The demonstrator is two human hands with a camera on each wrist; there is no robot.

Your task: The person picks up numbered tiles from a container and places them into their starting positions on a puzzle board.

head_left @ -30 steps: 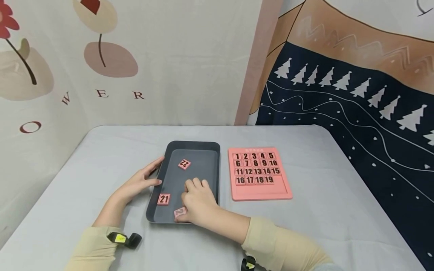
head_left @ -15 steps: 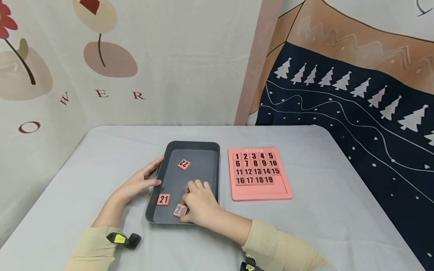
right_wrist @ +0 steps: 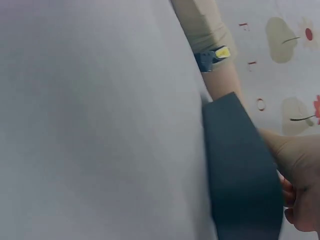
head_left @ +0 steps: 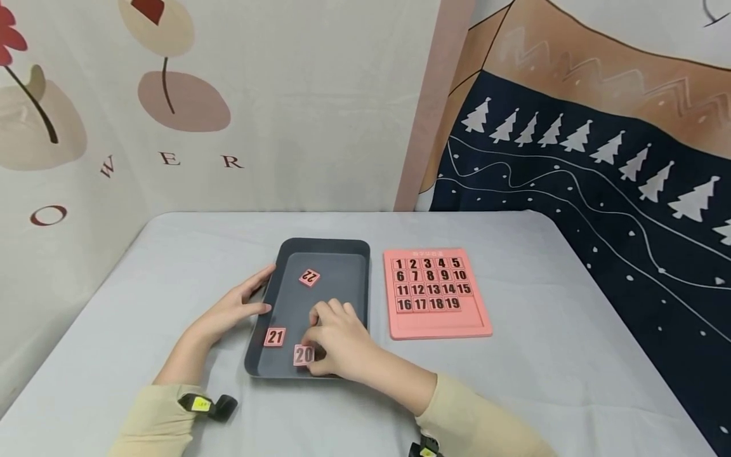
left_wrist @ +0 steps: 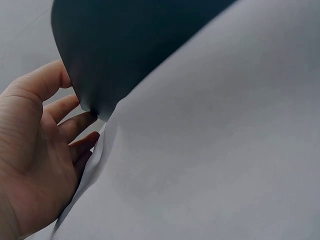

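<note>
Inside the dark grey tray (head_left: 354, 273), my right hand (head_left: 342, 339) pinches the right side of a pink number tile marked 20 (head_left: 303, 355) between thumb and finger. The tile marked 21 (head_left: 275, 337) lies to its left, and a tilted tile marked 22 (head_left: 309, 277) is farther back. My left hand (head_left: 231, 311) rests against the tray's left wall. In the left wrist view, the fingers of my left hand (left_wrist: 37, 160) touch the tray's outer side (left_wrist: 120, 45), loosely extended. The right wrist view shows the tray's near wall (right_wrist: 245, 175) and part of my right hand (right_wrist: 300, 170).
Right of the tray lies a pink number puzzle board (head_left: 440, 327), with tiles 1 to 19 in rows and a bare strip along its lower part. A white cloth (head_left: 559, 330) covers the table. Printed curtains (head_left: 320, 127) hang behind it.
Tile 20 has turned until its number reads upright, and its face now shows more fully. My right hand has shifted slightly to the right. The left hand stays put.
</note>
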